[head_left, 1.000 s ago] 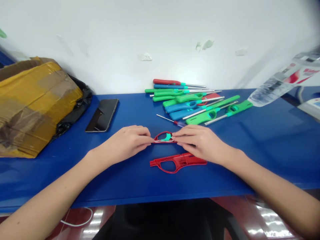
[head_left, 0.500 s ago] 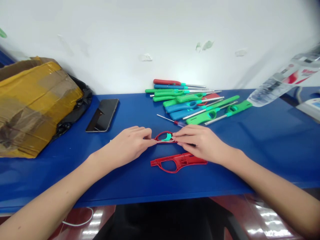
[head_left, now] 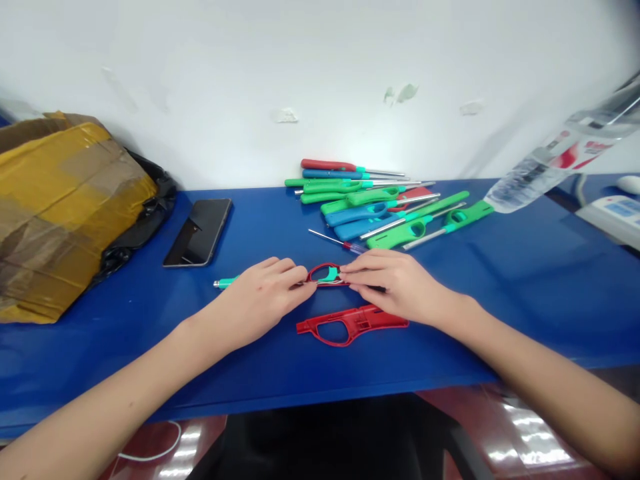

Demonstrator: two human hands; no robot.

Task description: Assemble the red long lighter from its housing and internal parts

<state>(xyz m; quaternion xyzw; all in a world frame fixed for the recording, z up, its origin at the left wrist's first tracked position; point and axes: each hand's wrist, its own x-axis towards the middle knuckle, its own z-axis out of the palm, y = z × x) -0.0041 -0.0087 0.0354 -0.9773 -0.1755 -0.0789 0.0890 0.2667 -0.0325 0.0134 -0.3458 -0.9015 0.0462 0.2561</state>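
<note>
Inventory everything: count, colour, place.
taped box: 1, yellow, left
bag: 1, black, left
smartphone: 1, black, left
utility lighters: roughly 12, green/blue/red, back
screwdriver: 1, purple, centre
bottle: 1, clear, right
device: 1, white, right
tube: 1, teal, left
lighter shell halves: 2, red, centre
trigger: 1, teal, centre
table: 1, blue, middle
wall: 1, white, back
floor: 1, reddish, below
cable: 1, white, below
dark object: 1, black, bottom
hands: 2, bare, centre

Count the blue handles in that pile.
3: the rear blue handle beside a red handle, and two mid-pile, side by side: the farther blue handle and the nearer blue handle. More may be hidden.
</note>
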